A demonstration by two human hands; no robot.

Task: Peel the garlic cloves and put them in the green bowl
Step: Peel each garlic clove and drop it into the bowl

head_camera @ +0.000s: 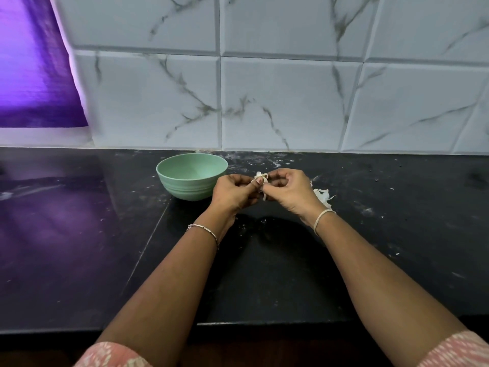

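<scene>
Pinched from 2 sides by the left hand (235,192) and the right hand (289,191), fingers curled: 1 garlic clove (261,178), up off the black counter (264,274). Seems to stand up and down, papery tip on top; hard to tell. Just left, nearest the left hand: the green bowl (185,188). Behind the right wrist, loose skins (322,196).

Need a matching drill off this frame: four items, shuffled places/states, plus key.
Items
1. pale green ribbed bowl
2. garlic clove with papery skin
3. heap of white garlic peels
4. thin silver bracelet

Places/states
A. pinched by left hand and right hand
B. on black stone counter, left of the hands
C. round the left wrist
D. on the counter, just beyond the right hand

Pairs: 1-B, 2-A, 3-D, 4-C
</scene>
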